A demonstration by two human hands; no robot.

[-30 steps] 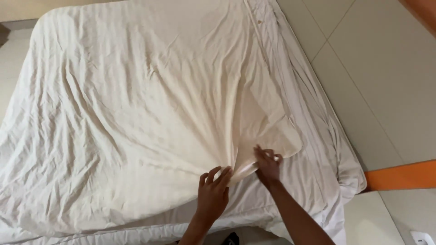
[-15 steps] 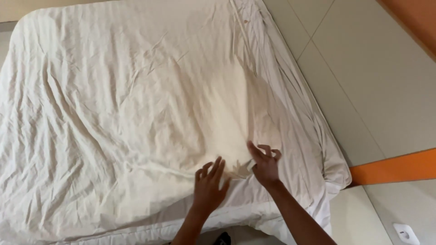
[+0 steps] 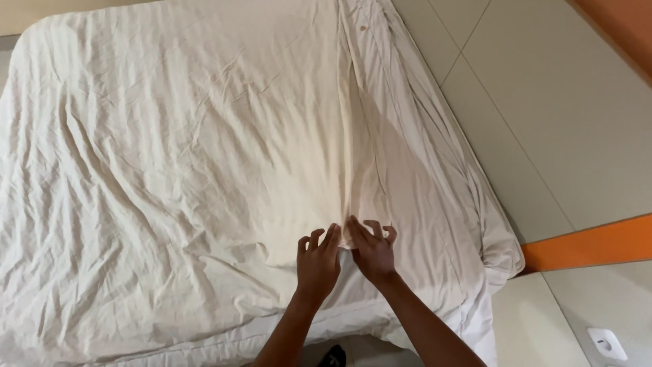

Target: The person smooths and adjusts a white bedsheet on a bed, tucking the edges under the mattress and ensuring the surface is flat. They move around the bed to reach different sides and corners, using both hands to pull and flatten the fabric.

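Note:
A cream striped top sheet (image 3: 204, 170) lies wrinkled over a bed covered in a white sheet (image 3: 435, 204). A raised fold of the cream sheet runs from the bed's far end down to my hands. My left hand (image 3: 318, 264) and my right hand (image 3: 373, 250) are side by side near the bed's near edge. Both pinch the cream sheet's edge between them, with the other fingers spread. My forearms come up from the bottom of the view.
Pale floor tiles (image 3: 543, 102) run along the bed's right side. An orange band (image 3: 591, 245) crosses the floor at right, and an orange wall (image 3: 628, 27) stands at the top right. A white wall socket (image 3: 608, 343) sits at the bottom right.
My hands have come closer together. The cream sheet's loose right flap has been drawn in and now lies as a narrow fold up the bed.

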